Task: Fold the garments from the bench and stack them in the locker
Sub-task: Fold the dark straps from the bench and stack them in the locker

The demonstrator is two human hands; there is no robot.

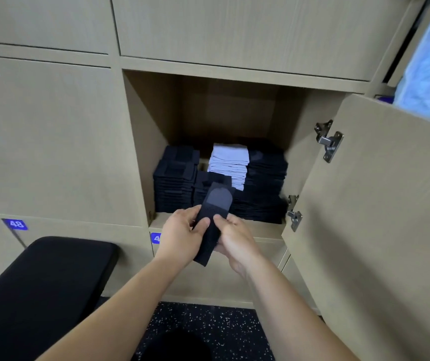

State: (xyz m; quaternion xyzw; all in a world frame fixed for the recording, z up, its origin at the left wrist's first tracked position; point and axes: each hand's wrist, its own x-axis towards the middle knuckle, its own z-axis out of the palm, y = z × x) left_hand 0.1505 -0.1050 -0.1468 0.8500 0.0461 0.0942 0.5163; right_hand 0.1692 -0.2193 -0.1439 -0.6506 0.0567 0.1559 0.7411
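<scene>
Now, right of the bench [44,282], the left hand [180,233] and right hand [237,238] pinch a sock [215,204] between thumbs and fingers, before the locker [266,229]. Shoving it in loosely could likely topple the tall stack [263,194] at right.

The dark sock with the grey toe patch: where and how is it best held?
Probably its middle, from both long edges, thumbs on top, as the left hand and right hand pinch it now. The dark sock with the grey toe patch is long, flat and limp, so a mid-length hold should keep both ends from drooping.
</scene>
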